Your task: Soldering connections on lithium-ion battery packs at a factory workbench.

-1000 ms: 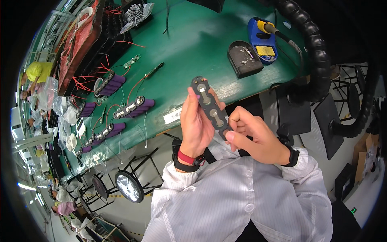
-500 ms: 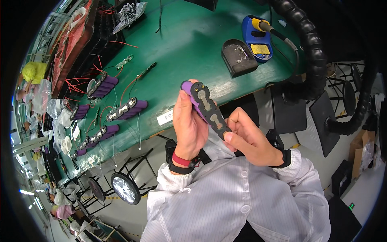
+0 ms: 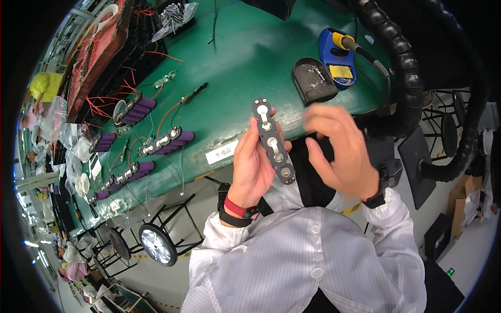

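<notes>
My left hand [image 3: 253, 169] is closed round a battery pack [image 3: 271, 140], a row of purple cells with a black end holder and silver metal tabs. Its tabbed face is turned up, and its cells are mostly hidden behind the holder. To the right of the pack, my right hand [image 3: 342, 151] is apart from it and holds nothing, thumb and fingers spread and a little blurred. Beyond that hand stand a black scrap tray [image 3: 313, 83] with solder bits and a blue soldering iron stand [image 3: 336, 57] with a yellow sponge.
More purple battery packs [image 3: 168, 142] with red wires lie at the left of the green table [image 3: 235, 68]. A black bin [image 3: 99, 62] with red lining stands behind them. A black fume hose [image 3: 399, 57] curves down at the right. Stools [image 3: 158, 244] stand below the table edge.
My right hand has let go of the pack's lower end and moved up and right, its fingers opening. The pack has turned more upright in my left hand, its tabbed face now more toward me.
</notes>
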Demonstrator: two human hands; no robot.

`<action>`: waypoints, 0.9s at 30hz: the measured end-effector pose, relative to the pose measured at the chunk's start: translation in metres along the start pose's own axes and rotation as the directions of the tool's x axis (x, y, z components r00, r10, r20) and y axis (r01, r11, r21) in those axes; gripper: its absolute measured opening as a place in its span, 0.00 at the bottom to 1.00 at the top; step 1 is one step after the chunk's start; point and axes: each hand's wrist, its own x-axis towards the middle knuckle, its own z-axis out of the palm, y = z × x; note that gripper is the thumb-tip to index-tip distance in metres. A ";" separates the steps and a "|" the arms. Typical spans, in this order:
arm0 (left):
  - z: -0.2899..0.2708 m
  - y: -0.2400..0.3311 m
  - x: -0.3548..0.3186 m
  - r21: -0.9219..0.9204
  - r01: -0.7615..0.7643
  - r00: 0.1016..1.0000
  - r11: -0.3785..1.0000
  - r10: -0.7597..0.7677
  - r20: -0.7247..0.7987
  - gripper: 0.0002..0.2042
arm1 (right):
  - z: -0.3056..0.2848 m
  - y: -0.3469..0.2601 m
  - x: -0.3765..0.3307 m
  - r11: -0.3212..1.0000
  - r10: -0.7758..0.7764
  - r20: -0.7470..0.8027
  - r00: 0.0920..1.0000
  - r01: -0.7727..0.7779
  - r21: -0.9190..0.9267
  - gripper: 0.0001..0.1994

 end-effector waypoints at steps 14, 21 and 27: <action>-0.009 0.032 -0.011 0.160 0.298 0.953 0.941 -0.304 0.015 0.21 | -0.003 0.017 0.070 0.886 -0.434 0.558 0.707 0.447 0.123 0.14; -0.023 0.034 -0.016 0.759 -0.314 0.898 0.570 0.439 0.041 0.21 | 0.020 0.025 0.100 0.906 -0.189 0.496 0.848 0.345 -0.245 0.13; -0.024 0.043 0.014 0.900 -0.408 0.665 -0.155 0.624 0.410 0.27 | 0.041 0.034 0.117 0.862 -0.148 0.573 0.806 0.389 -0.325 0.14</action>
